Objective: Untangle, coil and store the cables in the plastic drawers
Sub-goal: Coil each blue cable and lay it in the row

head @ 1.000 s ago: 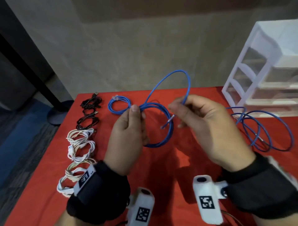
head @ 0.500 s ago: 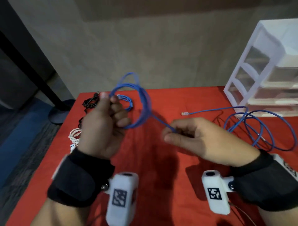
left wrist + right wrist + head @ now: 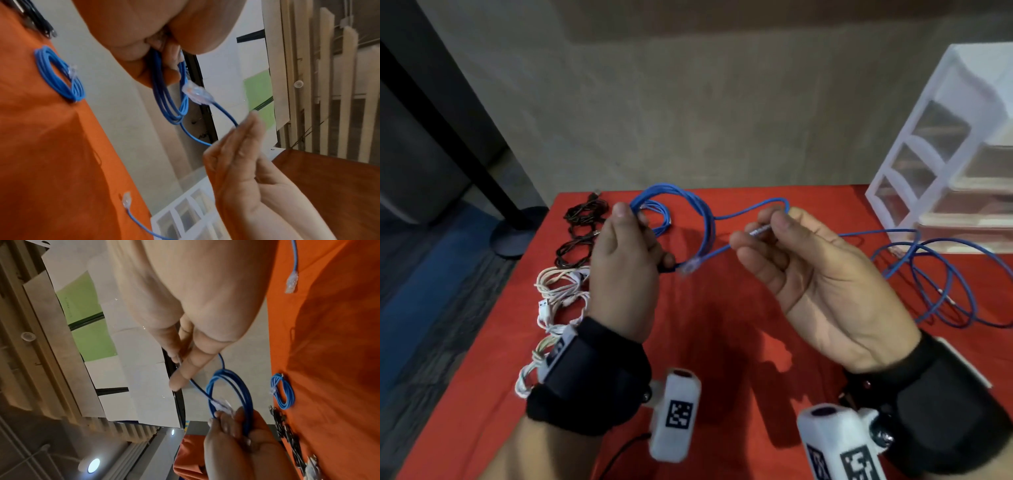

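Two hands (image 3: 625, 274) (image 3: 825, 284), gripping blue cable (image 3: 705, 222)

Red-covered table (image 3: 722, 359) — bears black cable coils (image 3: 580, 233), white cable coils (image 3: 558, 294), loose blue cable (image 3: 945, 284), plastic drawers (image 3: 941, 164).

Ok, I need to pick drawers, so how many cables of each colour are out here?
Blue cables: 3, held coil in the left hand, finished coil on the table, loose cable by the drawers.
Black coils: 2.
White or cream coils: at least 3, partly hidden by the left wrist.
Total: at least 8.
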